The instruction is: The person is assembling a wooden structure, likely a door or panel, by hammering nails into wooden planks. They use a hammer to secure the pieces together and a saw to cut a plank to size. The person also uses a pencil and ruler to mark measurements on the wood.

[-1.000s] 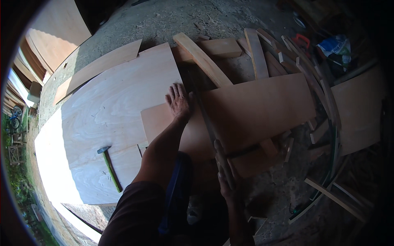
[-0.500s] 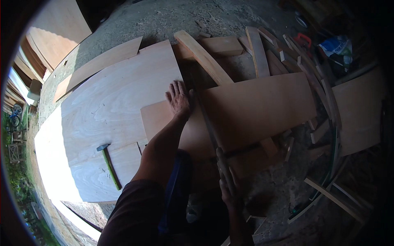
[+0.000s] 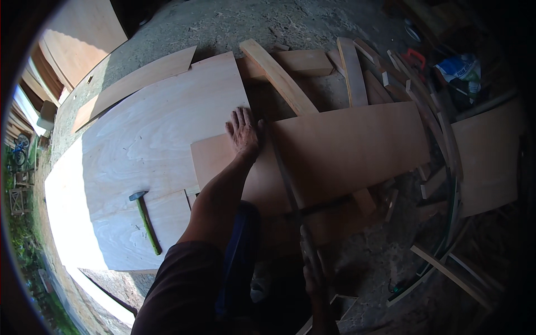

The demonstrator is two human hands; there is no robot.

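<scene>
Overall, a pale sheet [image 3: 145, 151] lay on the ground, a brown board [image 3: 346, 151] overlapping it. Left hand [image 3: 244, 132] pressed flat on the board, fingers spread; right hand [image 3: 315, 273] gripped a saw [image 3: 285, 178] crossing the board. A hammer [image 3: 145, 220] lay on the sheet.

Rough concrete floor [image 3: 184, 22] lies half in shade, with bright sun falling along the left. Scrap wood strips [image 3: 391, 78] pile up at the right. Stacked boards [image 3: 33, 84] and green plants [image 3: 22, 245] edge the left.
</scene>
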